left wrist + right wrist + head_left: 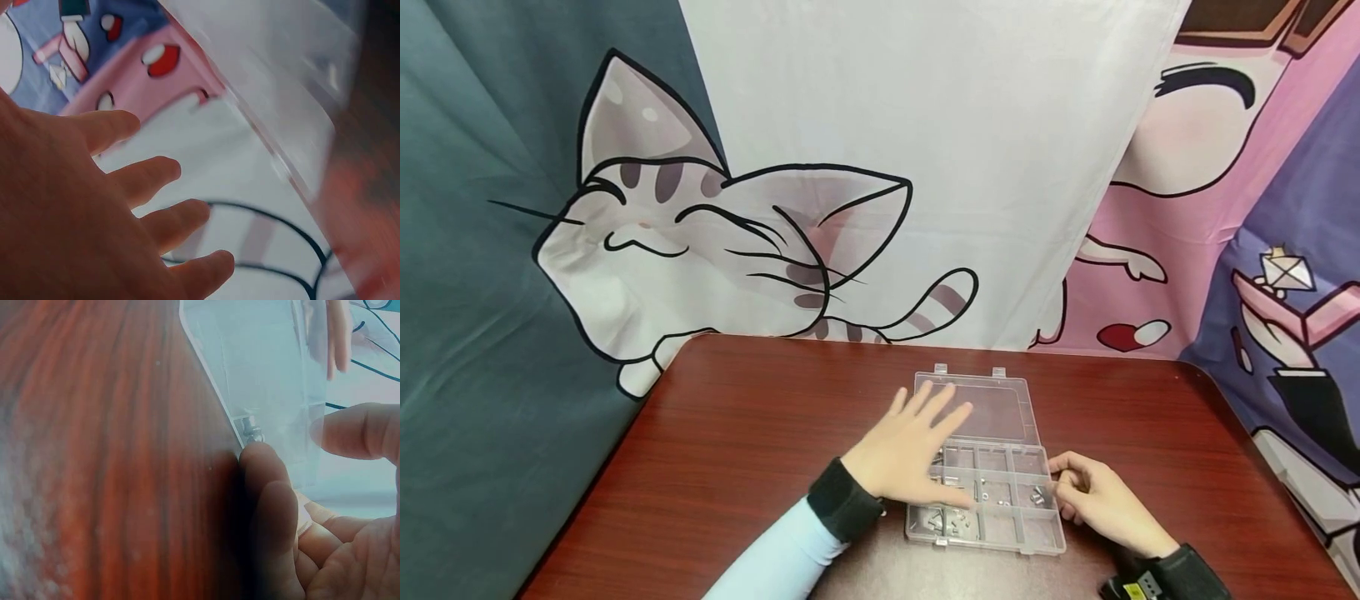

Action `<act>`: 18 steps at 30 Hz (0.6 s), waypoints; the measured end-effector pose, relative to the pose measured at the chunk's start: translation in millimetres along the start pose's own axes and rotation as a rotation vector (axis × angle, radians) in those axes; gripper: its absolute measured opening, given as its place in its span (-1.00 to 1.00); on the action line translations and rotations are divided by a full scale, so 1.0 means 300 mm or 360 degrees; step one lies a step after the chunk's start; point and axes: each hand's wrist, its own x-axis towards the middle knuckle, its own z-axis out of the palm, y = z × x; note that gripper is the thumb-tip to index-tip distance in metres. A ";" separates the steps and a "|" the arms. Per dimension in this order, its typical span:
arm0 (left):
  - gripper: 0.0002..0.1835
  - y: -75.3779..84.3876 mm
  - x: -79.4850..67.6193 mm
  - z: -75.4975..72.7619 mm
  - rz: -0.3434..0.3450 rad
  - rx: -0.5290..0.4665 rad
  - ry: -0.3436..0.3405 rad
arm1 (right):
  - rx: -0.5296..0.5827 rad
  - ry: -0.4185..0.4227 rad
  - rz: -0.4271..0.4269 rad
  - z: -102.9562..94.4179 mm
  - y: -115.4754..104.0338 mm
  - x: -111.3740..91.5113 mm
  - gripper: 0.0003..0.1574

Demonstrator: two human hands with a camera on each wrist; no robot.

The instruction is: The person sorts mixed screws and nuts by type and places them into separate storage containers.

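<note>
A clear plastic compartment box (1000, 533) lies on the table, its lid (992, 408) folded back away from me. Small metal pieces (955, 522) sit in the near-left compartments, and a few more metal fittings (1037, 496) are at the right. Over the box's left part my left hand (910, 458) is spread, palm down, covering some compartments and holding nothing. My right hand (1097, 496) grips the box's right side, fingers curled. From the right wrist, a finger (265, 478) shows at the box's lower edge and another digit (356, 431) at its upper edge.
The box rests on a reddish-brown wooden table (760, 425) with rounded far corners. Behind the table hangs a printed cloth (880, 100) with a cartoon cat. A black strap with a small device (1138, 587) is at my right wrist.
</note>
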 end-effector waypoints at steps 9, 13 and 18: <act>0.11 -0.155 -0.110 -0.015 -0.0233 -0.0071 -0.0035 | 0.0014 -0.0022 -0.0005 -0.002 0.012 0.002 -0.54; -0.11 -0.199 -0.141 -0.006 -0.0301 -0.0060 -0.0119 | 0.0001 -0.0013 -0.0001 -0.002 0.014 0.002 -0.54; -0.37 -0.233 -0.154 0.008 -0.0300 0.0088 -0.0110 | -0.0002 -0.0017 -0.0005 -0.001 0.013 0.001 -0.53</act>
